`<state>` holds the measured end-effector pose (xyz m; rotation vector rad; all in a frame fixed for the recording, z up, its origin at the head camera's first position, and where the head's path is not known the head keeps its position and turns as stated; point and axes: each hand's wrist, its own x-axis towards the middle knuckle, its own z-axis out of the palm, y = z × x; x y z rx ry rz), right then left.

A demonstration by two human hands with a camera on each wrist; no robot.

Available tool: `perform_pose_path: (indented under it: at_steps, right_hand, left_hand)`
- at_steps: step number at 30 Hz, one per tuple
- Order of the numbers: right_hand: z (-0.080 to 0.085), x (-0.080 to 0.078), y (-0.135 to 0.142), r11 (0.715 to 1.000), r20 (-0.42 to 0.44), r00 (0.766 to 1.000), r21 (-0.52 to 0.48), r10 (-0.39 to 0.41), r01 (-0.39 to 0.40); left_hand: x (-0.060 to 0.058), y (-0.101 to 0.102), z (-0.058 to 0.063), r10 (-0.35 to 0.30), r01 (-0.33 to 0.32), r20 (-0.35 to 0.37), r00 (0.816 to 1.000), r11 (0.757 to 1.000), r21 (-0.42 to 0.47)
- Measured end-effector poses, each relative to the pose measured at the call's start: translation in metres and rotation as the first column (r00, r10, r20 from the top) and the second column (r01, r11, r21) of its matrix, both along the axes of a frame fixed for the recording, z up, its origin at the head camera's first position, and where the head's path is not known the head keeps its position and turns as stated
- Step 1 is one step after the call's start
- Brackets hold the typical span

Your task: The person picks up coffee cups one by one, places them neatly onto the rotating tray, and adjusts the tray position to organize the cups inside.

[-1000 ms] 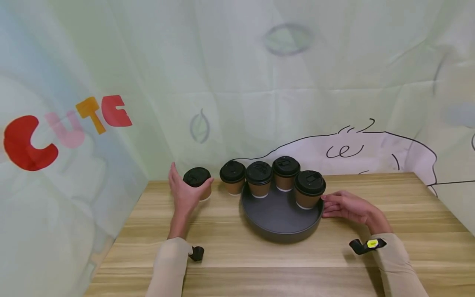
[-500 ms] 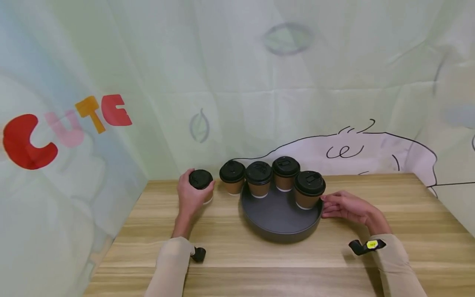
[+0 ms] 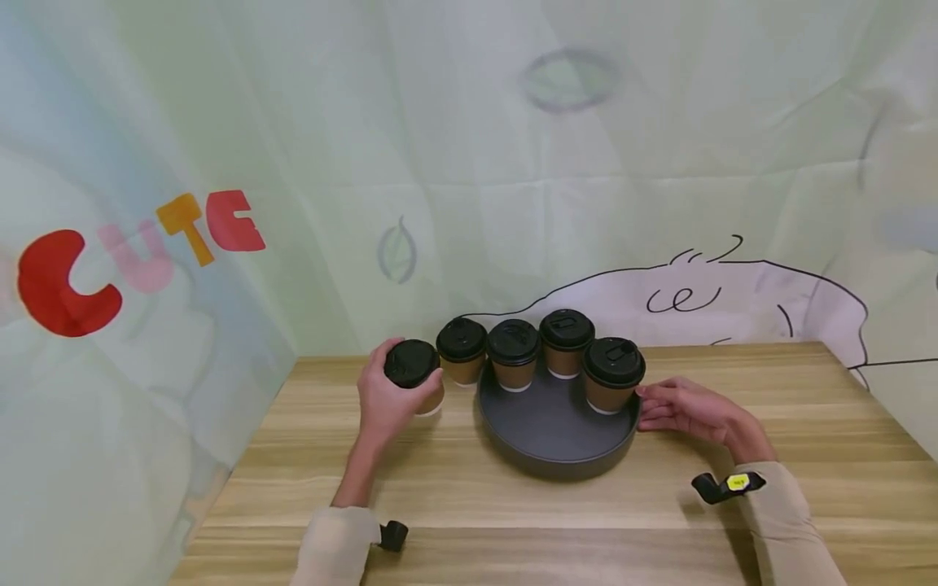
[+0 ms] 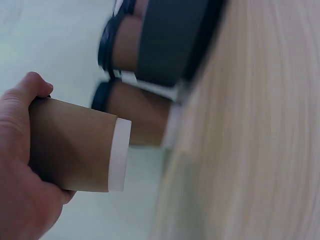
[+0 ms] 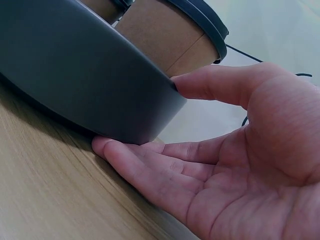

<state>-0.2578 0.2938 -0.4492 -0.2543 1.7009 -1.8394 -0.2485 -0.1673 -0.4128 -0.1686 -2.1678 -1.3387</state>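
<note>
My left hand (image 3: 384, 403) grips a brown paper coffee cup (image 4: 75, 145) with a black lid, thumb and fingers round its sides. In the left wrist view its white base hangs free above the table. A round dark grey tray (image 3: 560, 427) lies on the table to its right. Pinching the tray's right side is my right hand (image 3: 689, 409); in the right wrist view the thumb (image 5: 215, 82) presses the rim and the fingertips tuck against the lower edge. Three lidded cups stand on the tray, the nearest one (image 3: 610, 391) right beside my right thumb.
Another lidded cup (image 3: 462, 350) stands upright on the wooden table (image 3: 513, 505), just left of the tray and close to the held cup. A printed cloth backdrop (image 3: 469, 203) rises behind the table and along its left side.
My left hand has closed round the cup at the left and carried it right and slightly nearer to me, up off the table. The right hand and tray keep their place.
</note>
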Motion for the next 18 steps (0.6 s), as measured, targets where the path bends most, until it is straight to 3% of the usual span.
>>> perform_pose_path:
  at_steps: [7,12,18]
  right_hand:
    - [-0.002,0.001,0.001,1.0,0.004,1.0,-0.006,0.008,-0.008]
    - [-0.003,0.001,0.001,1.0,0.021,1.0,-0.006,-0.006,0.006]
    - [0.0,0.0,-0.001,1.0,0.016,1.0,0.007,-0.011,0.011]
  left_hand:
    - [0.02,0.041,0.018,-0.119,0.12,-0.08,0.99,0.993,0.011]
    - [0.025,0.067,0.02,-0.172,0.177,-0.138,0.975,0.984,0.025]
    - [0.024,0.093,0.016,-0.2,0.201,-0.141,0.97,0.98,-0.007]
